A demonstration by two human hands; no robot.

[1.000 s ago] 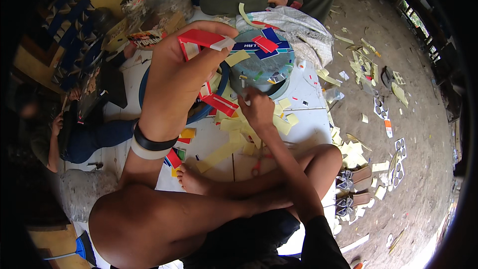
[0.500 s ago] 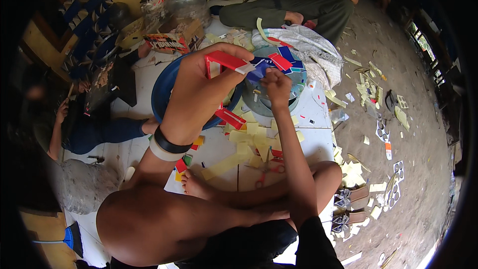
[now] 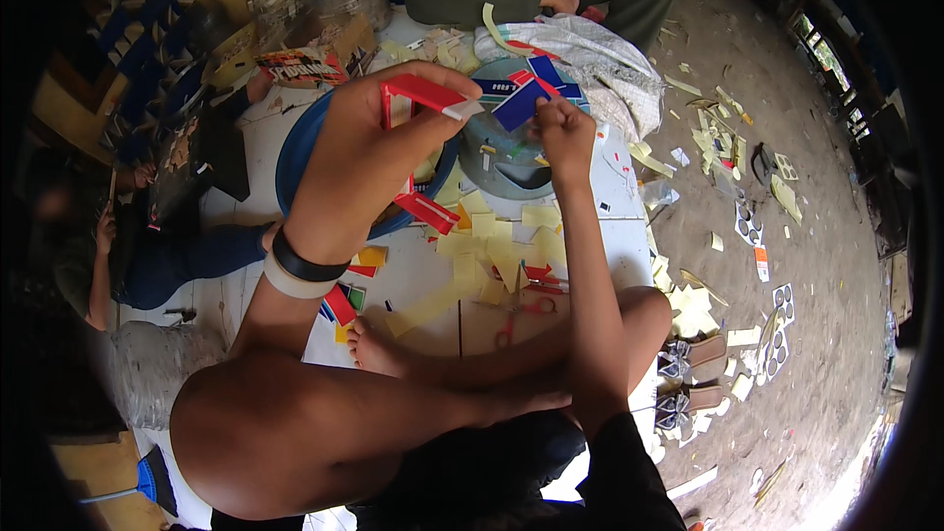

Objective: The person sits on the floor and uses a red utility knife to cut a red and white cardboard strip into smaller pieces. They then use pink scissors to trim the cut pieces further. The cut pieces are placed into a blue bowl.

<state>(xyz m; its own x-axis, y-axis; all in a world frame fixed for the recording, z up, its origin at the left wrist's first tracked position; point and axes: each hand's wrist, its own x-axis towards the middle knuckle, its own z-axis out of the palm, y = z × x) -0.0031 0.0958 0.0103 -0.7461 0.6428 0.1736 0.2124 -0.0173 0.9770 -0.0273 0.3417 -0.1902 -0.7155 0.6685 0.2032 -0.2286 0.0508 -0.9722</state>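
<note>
My left hand [image 3: 393,128] is raised over a blue basin [image 3: 292,162] and grips a folded red-and-white card strip [image 3: 428,91], whose pale end sticks out past the fingers. A lower red length [image 3: 429,213] shows below that hand; whether it is one piece with the strip I cannot tell. Pinched in my right hand [image 3: 568,143] is a flat blue card piece [image 3: 518,106] with a pale edge, held a little apart from the strip. Behind it, more blue and red card pieces [image 3: 546,71] lie on a grey-green round tub [image 3: 497,172].
Yellow paper scraps [image 3: 482,256] and red-handled scissors [image 3: 526,320] lie on the white tiles before my crossed legs. A white sack [image 3: 615,79] and a cardboard box [image 3: 344,49] are farther off. Co-workers sit at left and far side. Sandals [image 3: 693,359] stand at right.
My right hand has drawn back from the left hand, turning the blue card piece flat into view. The left hand still holds the red strip. The whole view has shifted slightly.
</note>
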